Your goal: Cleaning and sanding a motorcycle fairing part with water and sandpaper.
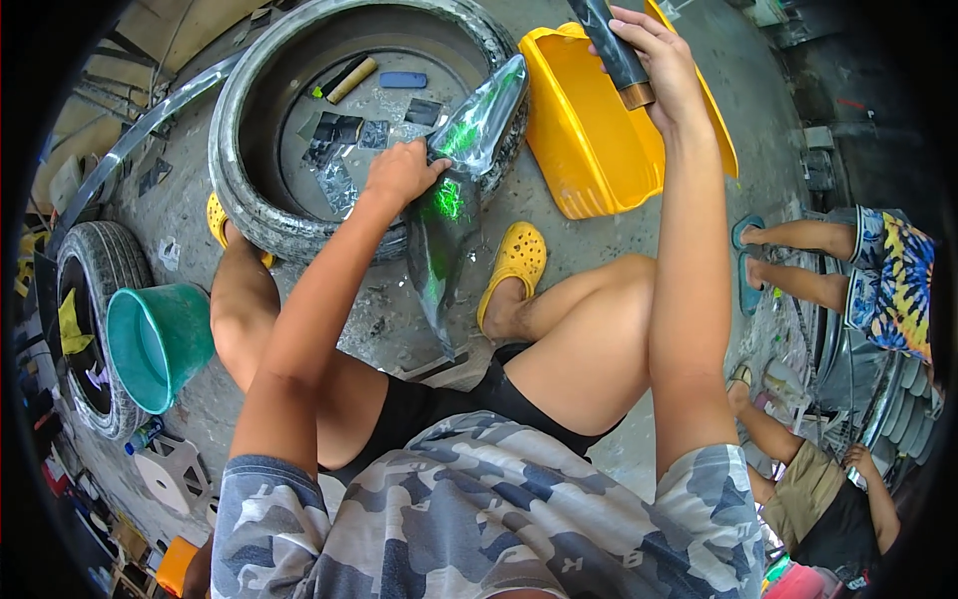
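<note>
My left hand point(407, 172) is closed on the narrow middle of a long, glossy dark panel point(439, 235) with pointed ends and bright green glints. The panel lies across the near right rim of a worn tire point(228, 165). Raised over a cut-open yellow plastic container point(559, 125), my right hand point(661, 65) grips a dark sheet-wrapped block point(611, 45) with a brown end showing. The block's upper end runs out of the picture, and some of my right fingers are hidden behind it.
Inside the tire lie dark sandpaper pieces point(334, 130), a blue block point(402, 80) and a wooden stick point(352, 82). At left stand a green bucket point(150, 349), a second tire point(120, 255) and a white stool point(172, 474). Two people point(813, 265) are at right.
</note>
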Tool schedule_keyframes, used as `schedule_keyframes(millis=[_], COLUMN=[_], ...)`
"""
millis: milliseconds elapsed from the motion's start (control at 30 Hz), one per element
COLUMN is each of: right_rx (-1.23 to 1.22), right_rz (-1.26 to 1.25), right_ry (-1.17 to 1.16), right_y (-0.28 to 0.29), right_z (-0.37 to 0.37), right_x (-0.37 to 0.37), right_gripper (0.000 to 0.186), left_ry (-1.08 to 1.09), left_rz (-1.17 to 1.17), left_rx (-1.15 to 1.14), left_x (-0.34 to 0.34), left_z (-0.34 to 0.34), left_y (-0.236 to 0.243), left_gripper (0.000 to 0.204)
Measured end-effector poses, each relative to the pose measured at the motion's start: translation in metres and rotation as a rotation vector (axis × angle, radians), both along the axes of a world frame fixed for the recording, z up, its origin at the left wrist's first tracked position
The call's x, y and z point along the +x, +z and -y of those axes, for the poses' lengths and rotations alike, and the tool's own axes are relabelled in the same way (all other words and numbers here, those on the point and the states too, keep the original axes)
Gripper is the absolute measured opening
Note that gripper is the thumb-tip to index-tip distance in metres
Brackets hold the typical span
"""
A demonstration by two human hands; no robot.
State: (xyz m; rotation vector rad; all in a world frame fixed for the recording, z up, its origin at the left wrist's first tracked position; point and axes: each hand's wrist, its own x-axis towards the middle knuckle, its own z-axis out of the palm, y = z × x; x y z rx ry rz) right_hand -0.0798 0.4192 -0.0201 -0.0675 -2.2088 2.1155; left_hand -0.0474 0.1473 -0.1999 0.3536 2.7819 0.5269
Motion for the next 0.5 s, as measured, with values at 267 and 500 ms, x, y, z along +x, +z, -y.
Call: schedule_keyframes(millis=[267, 500], right_rx=[0.013, 0.131], right_rz=[0.007, -0.012], right_ry=[0.012, 0.057], right_y=[0.004, -0.001], right_z=[0.006, 0.0], right_x=[0.002, 0.001], right_gripper=[0.026, 0.036], left_ry=[0.014, 0.015], left_rz=[-0.061, -0.088], left_rx=[0.057, 0.092], left_x=[-0.002, -0.003], left_z=[0.007, 0.01], left_y=[-0.007, -0.015], left_gripper=[0.044, 0.038])
